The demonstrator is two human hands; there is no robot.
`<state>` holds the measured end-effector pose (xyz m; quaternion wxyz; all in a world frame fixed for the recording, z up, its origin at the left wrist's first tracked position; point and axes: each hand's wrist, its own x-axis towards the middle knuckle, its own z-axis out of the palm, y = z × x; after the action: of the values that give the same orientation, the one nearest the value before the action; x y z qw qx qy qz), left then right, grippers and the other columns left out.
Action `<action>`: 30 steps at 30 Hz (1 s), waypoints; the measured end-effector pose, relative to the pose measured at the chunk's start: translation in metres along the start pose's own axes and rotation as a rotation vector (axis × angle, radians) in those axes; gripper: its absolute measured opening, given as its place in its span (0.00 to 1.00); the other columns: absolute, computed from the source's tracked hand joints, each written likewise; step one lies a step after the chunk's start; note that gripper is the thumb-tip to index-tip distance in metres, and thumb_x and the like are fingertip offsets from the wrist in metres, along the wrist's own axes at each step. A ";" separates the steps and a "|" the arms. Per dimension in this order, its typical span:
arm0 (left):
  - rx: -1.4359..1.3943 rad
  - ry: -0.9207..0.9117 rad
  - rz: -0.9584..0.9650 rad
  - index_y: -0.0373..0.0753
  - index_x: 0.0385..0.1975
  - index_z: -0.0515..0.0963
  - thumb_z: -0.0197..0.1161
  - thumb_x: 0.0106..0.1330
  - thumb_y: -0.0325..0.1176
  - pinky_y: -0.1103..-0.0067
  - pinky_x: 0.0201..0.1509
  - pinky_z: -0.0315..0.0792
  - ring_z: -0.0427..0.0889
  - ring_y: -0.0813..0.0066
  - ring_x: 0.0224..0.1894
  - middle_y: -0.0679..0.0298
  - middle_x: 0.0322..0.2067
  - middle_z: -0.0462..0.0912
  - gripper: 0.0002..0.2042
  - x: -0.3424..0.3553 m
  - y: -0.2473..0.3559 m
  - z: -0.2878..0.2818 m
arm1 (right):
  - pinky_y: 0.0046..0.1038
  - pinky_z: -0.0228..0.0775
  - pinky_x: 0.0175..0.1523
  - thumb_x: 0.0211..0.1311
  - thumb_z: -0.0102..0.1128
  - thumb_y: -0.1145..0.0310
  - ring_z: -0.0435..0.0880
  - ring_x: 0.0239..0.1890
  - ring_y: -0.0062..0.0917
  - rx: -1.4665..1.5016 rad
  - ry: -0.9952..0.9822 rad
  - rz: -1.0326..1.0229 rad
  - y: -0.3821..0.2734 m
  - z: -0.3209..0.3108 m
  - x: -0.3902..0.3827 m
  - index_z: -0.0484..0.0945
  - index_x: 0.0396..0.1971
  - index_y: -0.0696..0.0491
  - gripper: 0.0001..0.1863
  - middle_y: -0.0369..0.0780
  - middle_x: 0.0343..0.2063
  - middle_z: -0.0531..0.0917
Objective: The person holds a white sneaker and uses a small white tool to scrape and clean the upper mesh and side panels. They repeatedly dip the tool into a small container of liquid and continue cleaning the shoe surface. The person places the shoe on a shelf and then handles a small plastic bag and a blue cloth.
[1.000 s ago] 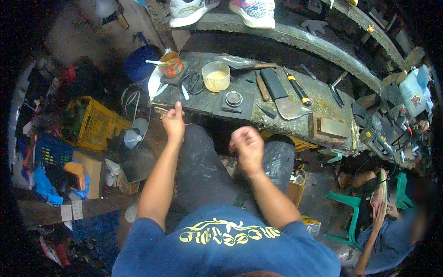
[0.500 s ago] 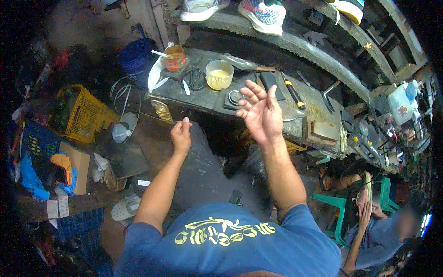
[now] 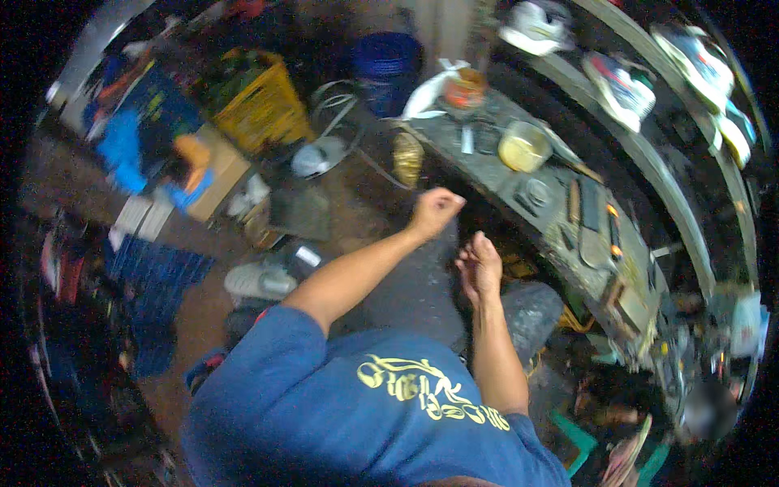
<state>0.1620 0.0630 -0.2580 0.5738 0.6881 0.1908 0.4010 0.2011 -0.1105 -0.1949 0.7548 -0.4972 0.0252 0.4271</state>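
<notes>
My left hand (image 3: 435,213) is above my lap, just left of the grimy bench (image 3: 466,138), its fingers curled toward the thumb; I cannot make out anything in them. Lower and to the right, my right hand (image 3: 481,264) hangs open with curved fingers, apparently empty. On the bench are a clear cup of pale liquid (image 3: 519,150), an orange tin (image 3: 464,93), a round metal piece on a dark block (image 3: 531,196), a dark bar (image 3: 590,203), a yellow-black handled tool (image 3: 613,231) and a wooden block (image 3: 625,302). The picture is blurred.
Shoes (image 3: 617,93) stand on curved shelves at upper right. At left are a yellow crate (image 3: 251,109), a blue bucket (image 3: 385,69), a cardboard box (image 3: 219,170) and a clog (image 3: 251,284). At lower right a blurred co-worker sits by a green chair (image 3: 580,442).
The view has swung left, so the bench now runs diagonally at right. My right hand, raised palm-up over the bench earlier, has dropped toward my lap; my left stays curled.
</notes>
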 end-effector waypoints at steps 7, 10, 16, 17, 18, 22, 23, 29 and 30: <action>-0.025 -0.550 -0.196 0.36 0.42 0.85 0.68 0.70 0.37 0.79 0.42 0.79 0.84 0.81 0.37 0.66 0.33 0.86 0.10 -0.019 0.010 0.003 | 0.21 0.74 0.30 0.76 0.59 0.51 0.78 0.26 0.17 -0.170 -0.078 -0.171 0.026 -0.038 0.043 0.80 0.40 0.53 0.18 0.33 0.29 0.81; 0.049 -0.573 -0.096 0.35 0.43 0.85 0.66 0.72 0.33 0.77 0.45 0.80 0.87 0.77 0.40 0.63 0.35 0.88 0.09 -0.014 0.004 0.002 | 0.21 0.76 0.29 0.79 0.50 0.45 0.80 0.27 0.18 -0.148 -0.003 -0.093 0.024 -0.036 0.042 0.80 0.43 0.55 0.25 0.36 0.33 0.84; 0.075 -0.608 -0.087 0.34 0.44 0.85 0.66 0.70 0.31 0.70 0.50 0.81 0.88 0.65 0.45 0.55 0.39 0.89 0.09 -0.009 -0.004 0.002 | 0.24 0.72 0.34 0.78 0.46 0.39 0.76 0.32 0.19 -0.167 0.026 -0.073 0.016 -0.031 0.037 0.80 0.49 0.55 0.31 0.35 0.40 0.82; 0.074 -0.607 -0.167 0.34 0.45 0.86 0.66 0.70 0.31 0.69 0.52 0.80 0.89 0.63 0.46 0.54 0.39 0.89 0.09 -0.010 -0.003 0.002 | 0.24 0.71 0.34 0.79 0.46 0.39 0.76 0.33 0.19 -0.175 0.034 -0.074 0.016 -0.032 0.038 0.80 0.51 0.55 0.31 0.35 0.40 0.82; 0.156 -0.566 -0.118 0.34 0.44 0.86 0.65 0.70 0.32 0.68 0.52 0.80 0.89 0.59 0.45 0.54 0.39 0.90 0.09 -0.011 -0.003 0.003 | 0.24 0.71 0.33 0.79 0.46 0.40 0.76 0.32 0.18 -0.238 0.008 -0.096 0.017 -0.032 0.039 0.80 0.53 0.55 0.31 0.35 0.41 0.82; 0.394 -0.476 -0.095 0.35 0.41 0.85 0.61 0.70 0.30 0.61 0.53 0.78 0.86 0.48 0.47 0.50 0.42 0.88 0.09 -0.014 -0.006 0.012 | 0.23 0.71 0.32 0.79 0.48 0.42 0.75 0.30 0.17 -0.454 -0.026 -0.169 0.025 -0.035 0.047 0.80 0.60 0.52 0.30 0.35 0.42 0.83; 0.423 -0.463 -0.107 0.35 0.40 0.85 0.60 0.70 0.29 0.58 0.53 0.77 0.85 0.47 0.49 0.49 0.42 0.88 0.08 -0.015 -0.010 0.015 | 0.22 0.71 0.31 0.79 0.48 0.43 0.75 0.30 0.16 -0.503 -0.012 -0.175 0.027 -0.036 0.049 0.80 0.61 0.52 0.29 0.34 0.43 0.84; 0.576 -0.418 0.123 0.34 0.35 0.80 0.58 0.70 0.29 0.54 0.51 0.75 0.82 0.41 0.48 0.47 0.39 0.85 0.06 -0.016 -0.032 0.024 | 0.22 0.69 0.35 0.80 0.48 0.43 0.74 0.30 0.15 -0.658 0.024 -0.298 0.037 -0.048 0.062 0.84 0.56 0.52 0.29 0.32 0.35 0.82; 0.554 -0.405 0.132 0.34 0.35 0.80 0.59 0.69 0.29 0.54 0.51 0.75 0.82 0.41 0.47 0.47 0.39 0.85 0.06 -0.016 -0.032 0.023 | 0.23 0.70 0.36 0.80 0.48 0.43 0.74 0.30 0.15 -0.653 0.011 -0.288 0.038 -0.051 0.064 0.84 0.56 0.52 0.29 0.32 0.35 0.82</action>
<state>0.1770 0.0454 -0.2942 0.3643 0.8941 0.1297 0.2258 0.2353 -0.1046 -0.2778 0.6082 -0.7131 -0.1790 0.2994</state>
